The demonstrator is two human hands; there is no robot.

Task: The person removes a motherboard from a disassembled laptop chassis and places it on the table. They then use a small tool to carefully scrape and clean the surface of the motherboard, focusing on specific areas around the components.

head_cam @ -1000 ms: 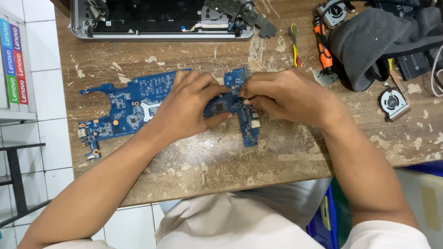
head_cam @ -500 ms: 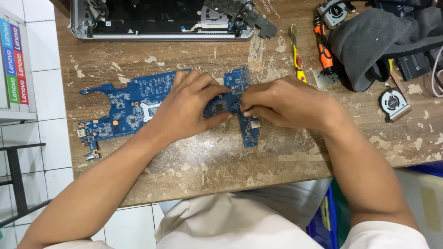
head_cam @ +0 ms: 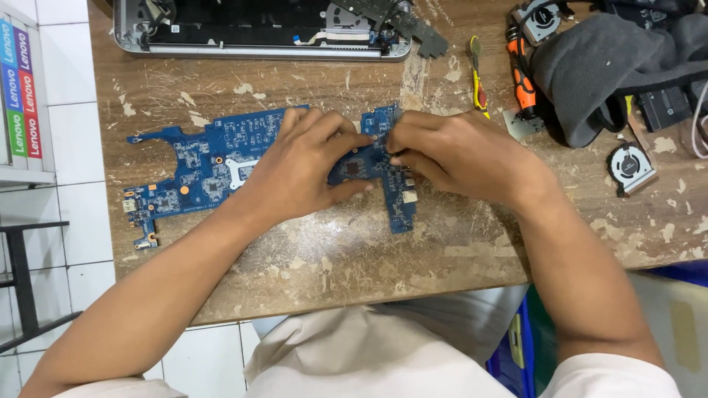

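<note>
Blue circuit board (head_cam: 199,166), long and irregular with notched edges, lies flat mid-table on the scarred wooden table (head_cam: 332,273). Left hand (head_cam: 299,166) presses its middle, fingers bent; right hand (head_cam: 457,155) pinches its right part. Bare wood lies below toward the front edge; an orange screwdriver (head_cam: 522,81) and a small fan (head_cam: 630,166) crowd the right.

The person is wearing a pale, off-white short-sleeved shirt, its sleeves showing at both lower corners and its creased front filling the bottom centre. Both forearms are showing bare, and the left hand (head_cam: 299,173) and right hand (head_cam: 461,155) are wearing no gloves, rings or watch.
</note>
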